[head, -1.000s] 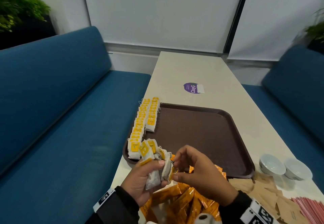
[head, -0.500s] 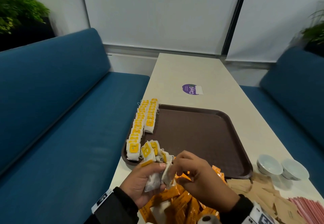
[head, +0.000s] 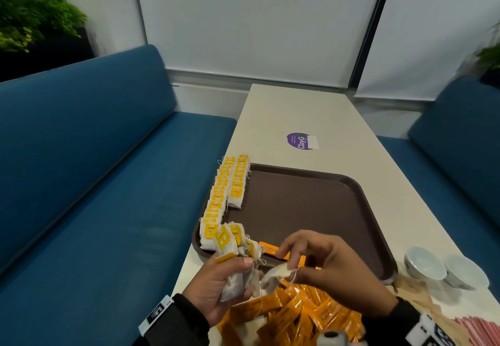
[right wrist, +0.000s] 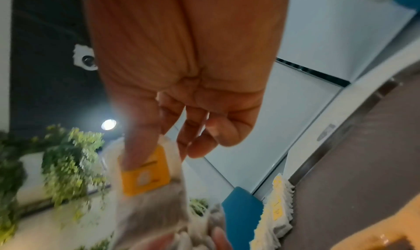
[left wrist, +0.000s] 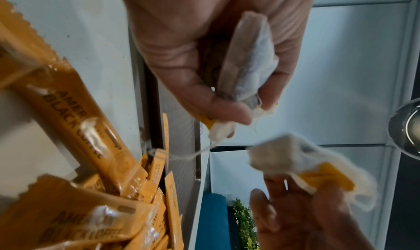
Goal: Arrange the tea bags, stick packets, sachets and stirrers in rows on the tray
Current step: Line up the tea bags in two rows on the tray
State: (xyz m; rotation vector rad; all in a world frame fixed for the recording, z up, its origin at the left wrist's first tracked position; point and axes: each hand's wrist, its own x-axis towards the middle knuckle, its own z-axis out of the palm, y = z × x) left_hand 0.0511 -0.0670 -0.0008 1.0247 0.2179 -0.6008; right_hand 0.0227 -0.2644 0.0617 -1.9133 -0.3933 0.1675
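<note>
The brown tray (head: 311, 205) lies on the white table, and two rows of yellow-tagged tea bags (head: 227, 191) run along its left edge. My left hand (head: 238, 267) grips a bunch of tea bags (head: 232, 243) over the tray's near left corner. My right hand (head: 290, 264) pinches a single tea bag (head: 276, 274) just right of the bunch, its string trailing. In the right wrist view the thumb presses that tea bag's yellow tag (right wrist: 145, 173). The left wrist view shows the gripped bunch (left wrist: 247, 56) in the palm. Orange stick packets (head: 297, 316) are piled under both hands.
One orange stick packet (head: 281, 253) lies on the tray's near edge. Two white bowls (head: 424, 264) stand right of the tray. Brown sachets (head: 422, 305) and pink packets (head: 481, 332) lie at the near right. Blue benches (head: 94, 183) flank the table.
My right hand has drawn one tea bag out of the bunch and shifted slightly right. The left hand still grips the rest. An orange stick packet behind the hands now shows.
</note>
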